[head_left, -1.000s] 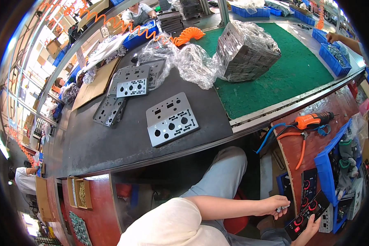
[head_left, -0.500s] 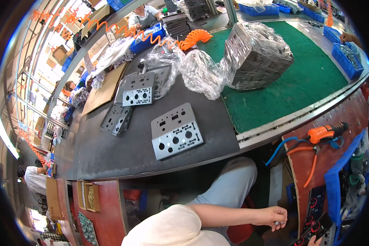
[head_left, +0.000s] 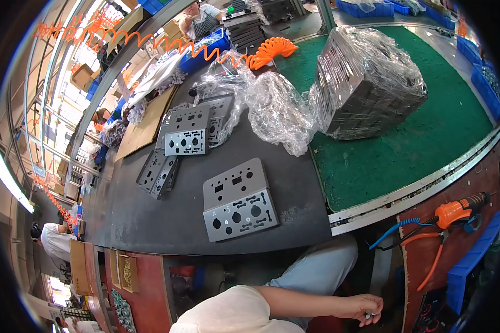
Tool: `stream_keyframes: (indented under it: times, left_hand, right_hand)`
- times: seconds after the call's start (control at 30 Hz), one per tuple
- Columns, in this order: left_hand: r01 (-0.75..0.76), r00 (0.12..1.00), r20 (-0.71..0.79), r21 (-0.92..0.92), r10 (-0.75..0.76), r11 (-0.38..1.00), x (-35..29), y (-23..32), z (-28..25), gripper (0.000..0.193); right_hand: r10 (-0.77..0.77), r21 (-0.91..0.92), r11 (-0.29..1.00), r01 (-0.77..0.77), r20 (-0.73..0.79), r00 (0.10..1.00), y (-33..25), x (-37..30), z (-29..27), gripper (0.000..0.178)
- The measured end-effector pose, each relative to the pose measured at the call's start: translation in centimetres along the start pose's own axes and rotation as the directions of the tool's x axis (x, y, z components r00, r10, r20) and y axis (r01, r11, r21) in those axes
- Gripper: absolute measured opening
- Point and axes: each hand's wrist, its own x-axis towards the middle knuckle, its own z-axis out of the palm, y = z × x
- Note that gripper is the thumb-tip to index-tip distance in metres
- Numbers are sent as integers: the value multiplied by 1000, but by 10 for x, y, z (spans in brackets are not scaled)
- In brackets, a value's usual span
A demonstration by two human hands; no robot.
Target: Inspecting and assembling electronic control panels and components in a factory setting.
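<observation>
My left hand (head_left: 364,309) is at the lower right, past my bent knee. Its fingers are curled round a small silvery metal piece (head_left: 369,314), too small to name more exactly. My right hand is out of view. Dark panels with red rings (head_left: 426,312) show in part near the lower right edge, close to my left hand. On the black bench mat, a bent grey metal panel (head_left: 238,202) with round holes and slots lies near the front edge. More such punched panels (head_left: 186,133) are stacked behind it, partly on clear plastic wrap.
A plastic-wrapped stack of metal parts (head_left: 366,89) stands on the green mat (head_left: 450,105). An orange power screwdriver (head_left: 455,212) and orange-handled pliers (head_left: 434,261) lie on the red side table beside a blue bin (head_left: 472,266). A coiled orange hose (head_left: 272,53) hangs above. A co-worker (head_left: 200,22) is behind.
The view has shifted, so the bench things sit lower in it. My right hand, at the dark panels before, has gone out of view. My left hand still holds the small metal piece.
</observation>
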Motion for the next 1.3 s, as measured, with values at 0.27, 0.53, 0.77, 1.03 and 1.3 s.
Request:
stream_keyframes:
  times: [0.27,0.53,0.77,1.03,1.3]
  left_hand:
    - [-85,987,141,66,75,994,-66,8,42,11]
    - [-326,945,-18,16,327,945,-214,37,67,14]
    - [-652,738,-263,-38,622,757,-315,90,46,9]
    - [-766,598,-257,94,759,636,-398,173,-17,7]
    - [-756,654,-46,-39,755,653,-417,193,-47,11]
  right_hand:
    - [-154,-835,503,222,166,974,-62,30,28,45]
    - [-440,-601,720,347,-9,898,-15,42,37,43]
    - [-541,-917,278,285,95,835,-3,42,51,48]
    - [-798,-745,139,653,306,519,-179,-33,171,21]
    - [-819,-374,-227,899,572,32,-371,-50,375,19]
